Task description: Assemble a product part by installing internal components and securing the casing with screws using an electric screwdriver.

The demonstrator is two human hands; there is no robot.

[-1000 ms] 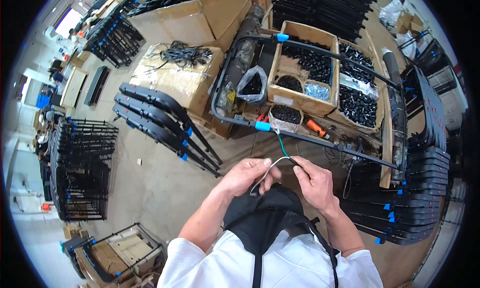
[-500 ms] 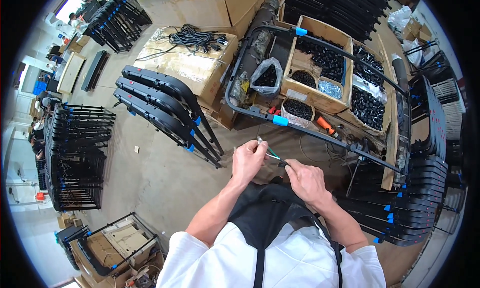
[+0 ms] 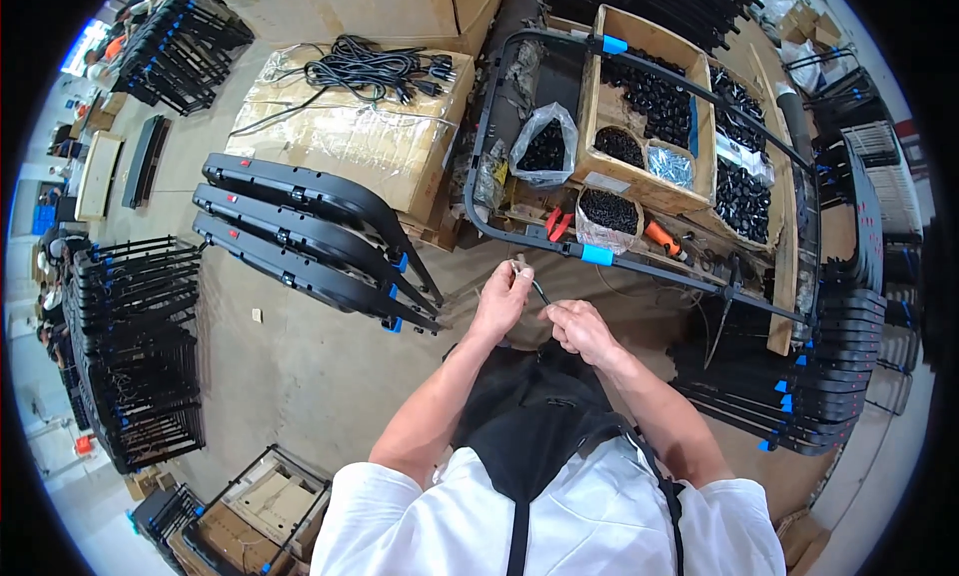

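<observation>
Between my hands runs a short stretch of thin dark cable [image 3: 540,293]. My left hand [image 3: 502,298] is closed in a pinch at its upper end, where a small pale tip pokes out above the fingers. The right hand [image 3: 580,329], curled with the knuckles up, grips the cable lower down. Most of the cable is hidden inside the fingers. Just beyond both hands lies the front bar of a black tubular frame [image 3: 654,271] with a blue sleeve [image 3: 596,255] on it.
Wooden bins [image 3: 649,181] of black parts and screws stand behind the frame. Orange-handled tool [image 3: 662,238] and red-handled tool [image 3: 559,222] lie near. Left are curved black rails [image 3: 300,226] and a carton [image 3: 350,126] with coiled power cords [image 3: 375,71]. Stacked frames [image 3: 789,396] stand right.
My right hand has rolled over and curled more tightly, moving slightly left. The green and white wires seen earlier between the hands no longer show clearly. The whole view has shifted a little.
</observation>
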